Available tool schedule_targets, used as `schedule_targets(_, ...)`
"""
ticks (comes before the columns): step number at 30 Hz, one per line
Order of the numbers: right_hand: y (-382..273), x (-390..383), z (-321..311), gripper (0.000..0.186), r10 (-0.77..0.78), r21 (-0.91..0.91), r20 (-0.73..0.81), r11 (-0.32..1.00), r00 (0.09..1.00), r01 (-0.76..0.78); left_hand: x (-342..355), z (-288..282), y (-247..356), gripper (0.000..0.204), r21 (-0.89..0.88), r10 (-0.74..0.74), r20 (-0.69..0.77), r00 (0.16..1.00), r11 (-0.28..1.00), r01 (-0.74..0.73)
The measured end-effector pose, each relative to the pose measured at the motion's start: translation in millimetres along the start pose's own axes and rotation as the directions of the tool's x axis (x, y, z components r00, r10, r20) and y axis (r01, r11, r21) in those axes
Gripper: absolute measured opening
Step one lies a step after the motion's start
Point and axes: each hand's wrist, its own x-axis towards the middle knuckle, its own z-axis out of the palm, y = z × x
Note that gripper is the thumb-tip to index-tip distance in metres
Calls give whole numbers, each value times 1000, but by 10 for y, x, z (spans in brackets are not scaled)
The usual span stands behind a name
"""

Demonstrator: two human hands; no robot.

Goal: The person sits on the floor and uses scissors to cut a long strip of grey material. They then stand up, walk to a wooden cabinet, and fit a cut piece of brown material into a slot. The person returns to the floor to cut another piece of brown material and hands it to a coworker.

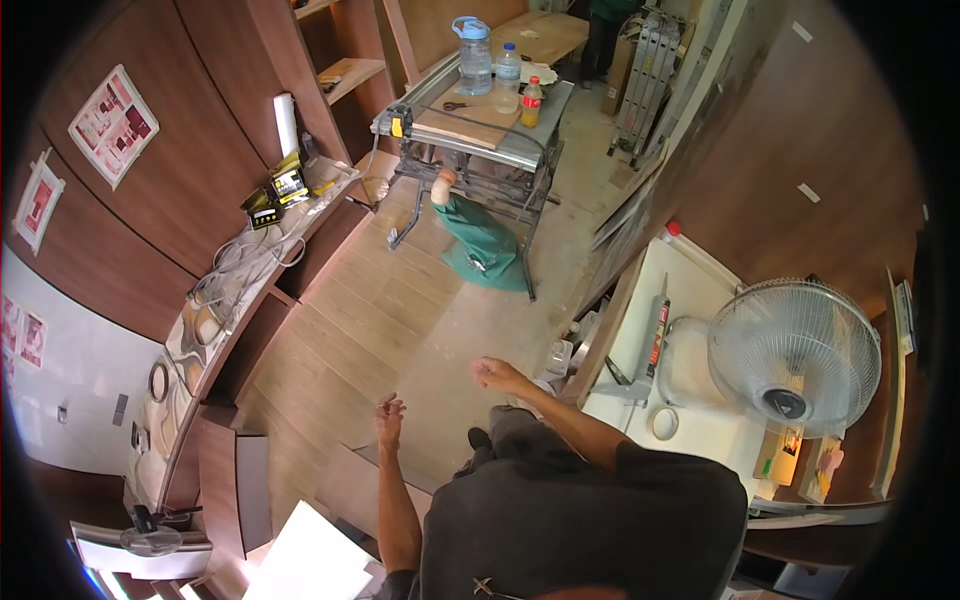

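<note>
My left hand [390, 418] is raised over the floor, fingers partly bent and apart, holding nothing I can see. Across from it, my right hand [491, 373] hangs loosely curled in the air with no object visible in it. Neither hand touches anything. A metal-topped saw table [553, 105] stands ahead of me on a folding frame. On it are a large water bottle [474, 62] with a blue lid, a clear bottle [508, 66] and an orange drink bottle [531, 103]. Beneath the table a green bag [485, 245] hangs or rests near the floor.
To my right a white counter [615, 408] carries a wire-caged fan [795, 355], a caulking gun [655, 335] and a tape roll [663, 423]. On the left a low ledge holds tangled cable [245, 265] and yellow-black boxes [288, 185]. A folded ladder [645, 85] leans farther back.
</note>
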Motion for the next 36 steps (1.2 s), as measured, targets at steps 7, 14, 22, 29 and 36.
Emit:
schedule_targets(7, -179, 581, 349, 39, -10, -373, 334, 917, 942, 142, -153, -412, -953, 35, 245, -212, -22, 977, 946, 211)
schedule_targets(14, -404, 1507, -188, 37, 134, -316, 406, 949, 904, 1, -469, -692, -1452, 32, 303, -474, -145, 868, 814, 495)
schedule_targets(22, -198, 3057, -2118, 26, 6, -238, -202, 970, 979, -55, 1319, -145, -687, 28, 210, -321, -111, 941, 918, 338)
schedule_targets(29, -1070, 3017, -3363, 24, -166, 7, -690, 972, 705, 236, 3028, -31, 427, 26, -11, -294, -27, 955, 956, 294)
schedule_targets(36, -1485, 2712, -4502, 26, -186, -48, -872, 953, 454, 298, 4784, 387, 1279, 24, 224, -370, 222, 902, 920, 322)
